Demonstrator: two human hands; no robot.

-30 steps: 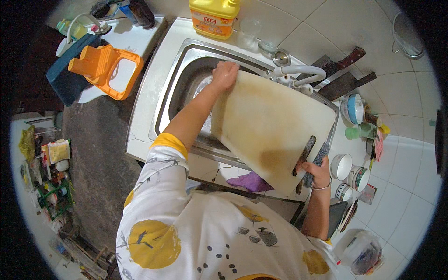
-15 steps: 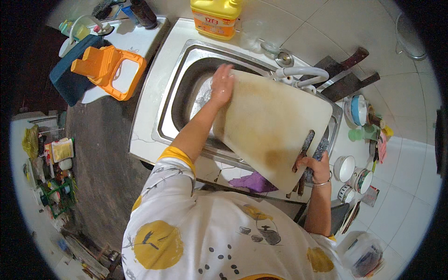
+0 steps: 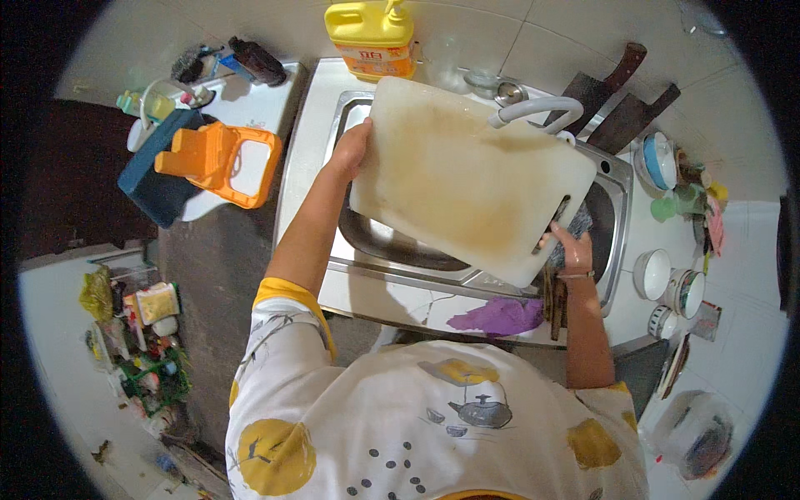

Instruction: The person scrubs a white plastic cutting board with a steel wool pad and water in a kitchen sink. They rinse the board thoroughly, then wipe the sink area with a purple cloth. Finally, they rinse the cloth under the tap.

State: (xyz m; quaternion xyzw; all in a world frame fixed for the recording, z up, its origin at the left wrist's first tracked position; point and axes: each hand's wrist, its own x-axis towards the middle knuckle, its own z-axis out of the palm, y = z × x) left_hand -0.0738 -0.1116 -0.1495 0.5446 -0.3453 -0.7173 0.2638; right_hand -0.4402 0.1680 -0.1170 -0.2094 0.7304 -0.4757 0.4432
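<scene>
Stained white board (image 3: 467, 179) hangs tilted above the steel sink (image 3: 612, 212), its long axis running from upper left to lower right, slotted handle end pointing lower right. Left hand (image 3: 350, 150) clasps the upper-left edge; right hand (image 3: 571, 250) grips the handle end. White faucet (image 3: 537, 108) arches over the board's far edge. Purple cloth (image 3: 500, 317) lies on the counter (image 3: 304, 133).

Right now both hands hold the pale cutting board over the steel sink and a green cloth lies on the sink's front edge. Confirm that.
One detail is wrong: the cloth on the front edge is purple, not green, as the head view shows. The rest stands: the left hand and the right hand hold the pale cutting board over the steel sink.
</scene>
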